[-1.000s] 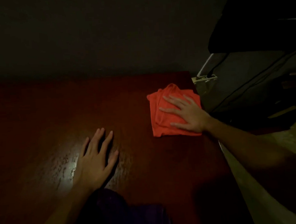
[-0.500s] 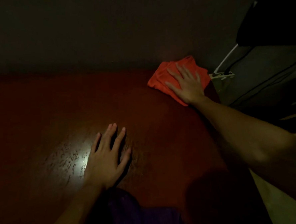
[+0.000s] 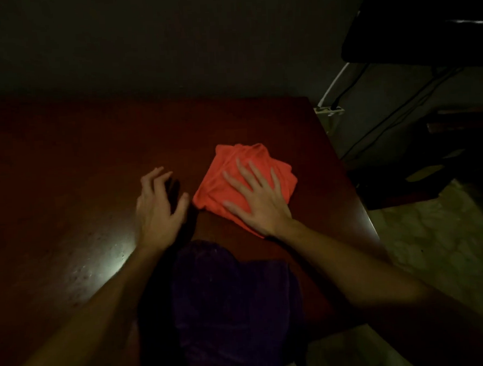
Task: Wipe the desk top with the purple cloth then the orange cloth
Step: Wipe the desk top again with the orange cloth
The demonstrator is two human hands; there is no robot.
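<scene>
R hand (image 3: 260, 207) flat, fingers spread, grip slack on folded orange cloth (image 3: 223, 189); L hand (image 3: 158, 206) loose, empty.

The orange cloth (image 3: 244, 182), folded into a rumpled square, lay flat on the dark reddish desk top (image 3: 78, 170), toward two o'clock from the desk's middle and near its right edge. The purple cloth (image 3: 236, 304), dark and bunched, was found at six o'clock, at the near edge.
</scene>
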